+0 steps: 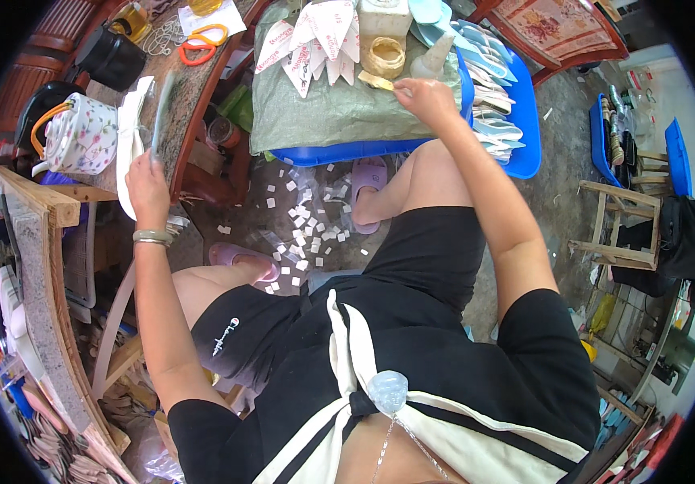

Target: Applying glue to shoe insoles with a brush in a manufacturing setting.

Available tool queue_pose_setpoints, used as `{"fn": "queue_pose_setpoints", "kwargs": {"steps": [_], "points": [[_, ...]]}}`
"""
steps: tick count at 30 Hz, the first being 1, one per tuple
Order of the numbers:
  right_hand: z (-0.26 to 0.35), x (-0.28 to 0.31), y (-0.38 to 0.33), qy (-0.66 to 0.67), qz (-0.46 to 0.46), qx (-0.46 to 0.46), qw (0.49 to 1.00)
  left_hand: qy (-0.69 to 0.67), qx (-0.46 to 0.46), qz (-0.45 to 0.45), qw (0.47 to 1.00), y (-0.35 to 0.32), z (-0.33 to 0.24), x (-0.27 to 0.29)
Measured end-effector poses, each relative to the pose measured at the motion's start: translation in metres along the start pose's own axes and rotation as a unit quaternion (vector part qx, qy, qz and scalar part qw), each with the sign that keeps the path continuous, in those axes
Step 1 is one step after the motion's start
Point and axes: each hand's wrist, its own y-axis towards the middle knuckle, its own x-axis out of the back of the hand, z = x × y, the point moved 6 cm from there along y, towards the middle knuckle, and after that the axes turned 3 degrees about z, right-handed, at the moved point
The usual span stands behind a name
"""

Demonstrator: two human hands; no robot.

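My right hand pinches one end of a flat yellowish piece between thumb and fingertips, its other end pointing left, just beside the crusted round pot and above the green woven sheet. I judge the piece very light, fairly stiff and perhaps tacky toward its far end, so the near end, where I have it, seems the right place to hold. My left hand is closed around the lower end of a translucent pale strip, which stands up from my fist at the edge of the stone-topped table. It looks thin, light and springy, perhaps a little slippery, and I expect it to sway if held only at the tip; a grip low on its edges should steady it. White strips hang just beside that hand; I cannot tell whether my fingers catch them too. My left arm reaches nearly straight ahead, the bangle at its wrist; my right arm stretches forward and inward over my knee, wrist slightly bent, fingers angled left.
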Motion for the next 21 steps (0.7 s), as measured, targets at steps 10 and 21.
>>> {"fn": "queue_pose_setpoints", "kwargs": {"steps": [10,21], "points": [[0.093,-0.017,-0.105,0.76,0.215,-0.292,0.539,-0.752,0.276,0.06,0.596,-0.098,-0.085,0.031],[0.166,0.053,-0.106,0.502,0.077,0.071,0.858,-0.83,0.302,0.082,0.462,-0.168,-0.154,0.017]]}}
